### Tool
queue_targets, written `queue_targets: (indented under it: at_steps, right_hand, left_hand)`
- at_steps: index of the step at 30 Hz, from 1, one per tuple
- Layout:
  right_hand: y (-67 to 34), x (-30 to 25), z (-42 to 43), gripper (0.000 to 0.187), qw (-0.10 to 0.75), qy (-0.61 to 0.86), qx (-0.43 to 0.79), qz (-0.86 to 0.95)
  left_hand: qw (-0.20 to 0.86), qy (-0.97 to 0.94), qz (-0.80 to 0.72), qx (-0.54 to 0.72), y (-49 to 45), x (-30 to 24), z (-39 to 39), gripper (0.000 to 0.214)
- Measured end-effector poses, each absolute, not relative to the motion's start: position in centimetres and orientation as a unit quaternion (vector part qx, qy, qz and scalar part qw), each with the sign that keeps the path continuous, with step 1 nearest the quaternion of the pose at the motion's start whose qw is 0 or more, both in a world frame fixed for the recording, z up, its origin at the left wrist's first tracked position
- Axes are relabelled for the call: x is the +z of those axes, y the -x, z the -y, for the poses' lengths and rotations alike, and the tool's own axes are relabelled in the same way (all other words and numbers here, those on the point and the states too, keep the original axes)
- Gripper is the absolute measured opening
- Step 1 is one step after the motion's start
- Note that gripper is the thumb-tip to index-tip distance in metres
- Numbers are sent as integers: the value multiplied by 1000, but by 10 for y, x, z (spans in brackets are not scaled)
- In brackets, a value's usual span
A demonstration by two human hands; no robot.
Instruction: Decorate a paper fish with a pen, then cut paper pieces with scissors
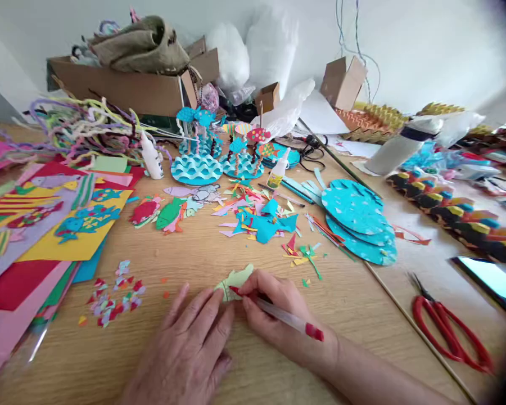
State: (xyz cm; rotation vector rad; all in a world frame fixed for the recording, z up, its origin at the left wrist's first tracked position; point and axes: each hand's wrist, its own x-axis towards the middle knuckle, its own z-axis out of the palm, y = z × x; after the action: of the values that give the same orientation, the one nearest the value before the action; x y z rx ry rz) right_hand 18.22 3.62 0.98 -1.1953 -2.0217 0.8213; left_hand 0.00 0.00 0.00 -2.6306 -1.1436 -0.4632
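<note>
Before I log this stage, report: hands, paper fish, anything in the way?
Left hand at edge of pale green fish. Right hand holding pen over it. Scissors off right, clear.

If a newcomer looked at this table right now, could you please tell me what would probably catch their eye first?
Probably the stacked turquoise ovals, right of the middle, and the red-handled scissors at the lower right. Next might come the hands in the lower middle: the left hand has its fingertips at a pale green fish cutout, while the right hand holds a red pen to it.
</note>
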Motion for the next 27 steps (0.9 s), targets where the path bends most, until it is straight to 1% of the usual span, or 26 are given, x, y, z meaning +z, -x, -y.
queue_targets:
  at_steps: [14, 20, 27]
  right_hand:
    - [-186, 8, -35, 14, 321, 449, 290, 782]
    - [-187, 7, -36, 16, 337, 437, 277, 786]
    - [-186, 10, -36, 11, 343, 453, 305, 765]
  left_hand:
    - [106, 905, 387, -139, 0, 2, 0, 33]
    - [101, 905, 389, -135, 1, 4, 2, 33]
    - [106, 905, 386, -143, 0, 2, 1, 33]
